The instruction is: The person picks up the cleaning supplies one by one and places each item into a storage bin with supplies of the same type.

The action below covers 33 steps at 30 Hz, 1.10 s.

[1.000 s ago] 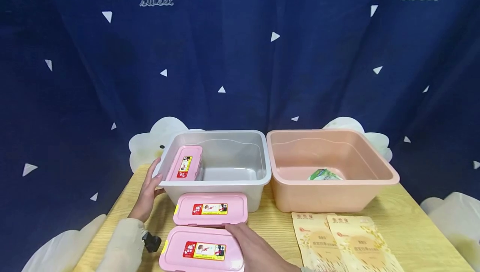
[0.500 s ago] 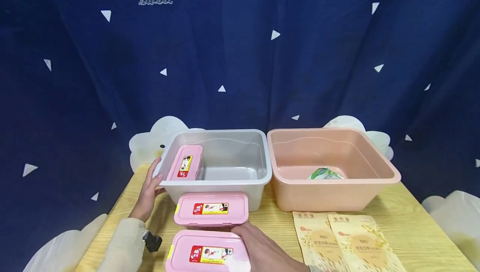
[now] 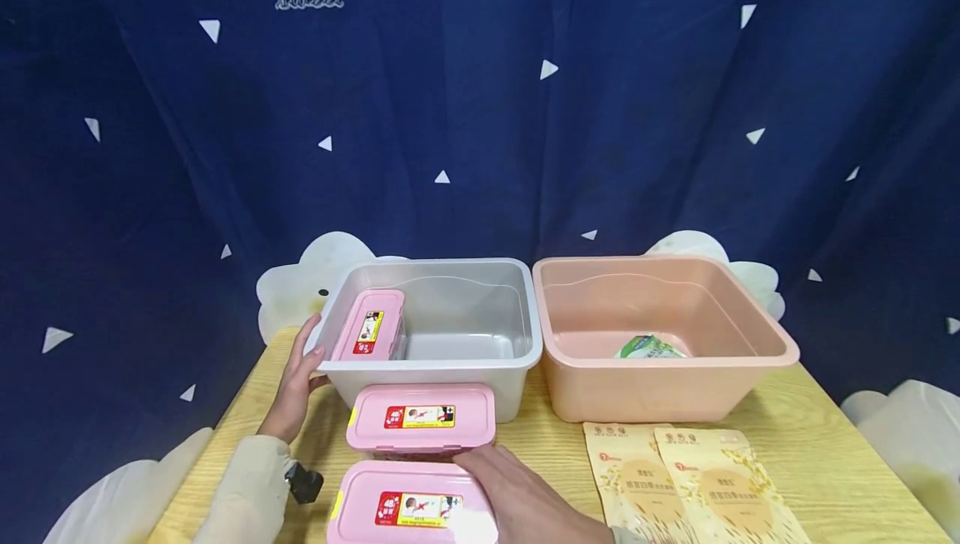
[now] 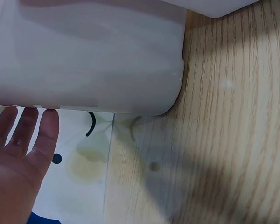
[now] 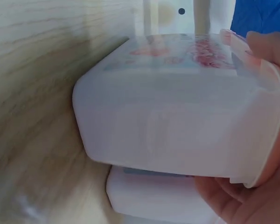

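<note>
My right hand [image 3: 528, 498] grips the right end of the front pink-lidded plastic box [image 3: 412, 511]. In the right wrist view, the thumb is at one side of its rim and fingers are at the other; its body is whitish and translucent. A second pink-lidded box [image 3: 422, 417] stands just behind it, against the grey tub [image 3: 427, 367]. My left hand [image 3: 292, 390] touches the tub's left side near the rim, fingers fairly straight in the left wrist view. Inside the tub, a third pink-lidded box [image 3: 372, 325] lies along the left wall.
A peach tub [image 3: 667, 390] stands right beside the grey one, with a green and white packet [image 3: 649, 347] inside. Two flat cream pouches [image 3: 731, 486] overlap on the wooden table [image 3: 847, 436] in front of it. A dark blue curtain [image 3: 480, 111] hangs behind.
The front box has shifted slightly toward me and right with my right hand, and the gap to the box behind has widened. My left hand stays at the grey tub.
</note>
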Each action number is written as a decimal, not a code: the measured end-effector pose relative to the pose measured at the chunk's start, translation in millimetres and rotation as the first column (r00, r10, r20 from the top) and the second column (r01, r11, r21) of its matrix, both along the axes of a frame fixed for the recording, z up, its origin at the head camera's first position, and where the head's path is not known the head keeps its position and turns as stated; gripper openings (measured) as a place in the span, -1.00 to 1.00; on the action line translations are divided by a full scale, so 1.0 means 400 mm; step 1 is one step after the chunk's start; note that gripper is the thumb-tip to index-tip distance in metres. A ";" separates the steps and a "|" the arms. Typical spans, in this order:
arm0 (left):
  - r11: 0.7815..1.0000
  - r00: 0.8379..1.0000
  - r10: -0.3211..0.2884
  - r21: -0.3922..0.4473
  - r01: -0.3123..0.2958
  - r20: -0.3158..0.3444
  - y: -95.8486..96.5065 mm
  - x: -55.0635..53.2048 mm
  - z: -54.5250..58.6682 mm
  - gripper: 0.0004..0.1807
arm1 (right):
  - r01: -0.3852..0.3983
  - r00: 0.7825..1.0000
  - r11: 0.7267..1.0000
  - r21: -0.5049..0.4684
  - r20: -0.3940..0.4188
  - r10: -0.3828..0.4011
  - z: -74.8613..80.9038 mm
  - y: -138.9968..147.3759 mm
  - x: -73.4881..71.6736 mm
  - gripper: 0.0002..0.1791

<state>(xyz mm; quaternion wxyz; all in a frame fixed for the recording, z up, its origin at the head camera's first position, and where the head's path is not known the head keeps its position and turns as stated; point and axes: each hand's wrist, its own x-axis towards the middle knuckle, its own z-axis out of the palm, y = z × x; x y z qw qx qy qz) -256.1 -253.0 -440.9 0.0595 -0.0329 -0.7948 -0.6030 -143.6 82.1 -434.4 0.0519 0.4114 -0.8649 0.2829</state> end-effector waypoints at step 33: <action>1.000 1.000 -0.020 0.021 0.020 -0.009 0.000 0.003 0.009 -0.41 | 0.106 0.981 0.983 -0.153 0.176 -0.078 -0.011 0.031 0.001 -0.07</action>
